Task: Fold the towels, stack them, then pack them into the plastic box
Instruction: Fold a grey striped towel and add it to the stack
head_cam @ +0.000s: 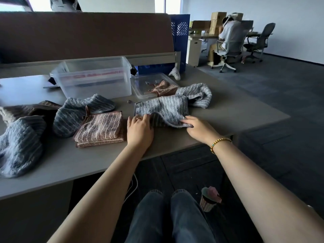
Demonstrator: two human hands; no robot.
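Just left of the grey towel [163, 107] lies a folded brown towel [100, 129]. The left hand [139, 130] presses flat on the grey towel's near-left edge; the right hand [196, 126] pinches its near-right hem. The plastic box [94, 79] stands behind-left.

I see a grey desk [228, 109] backed by a brown partition [84, 34], dark carpet floor [289, 102] to the right, and far off a seated person [228, 35] among office chairs [259, 41], cardboard boxes [217, 20], white walls [298, 23].
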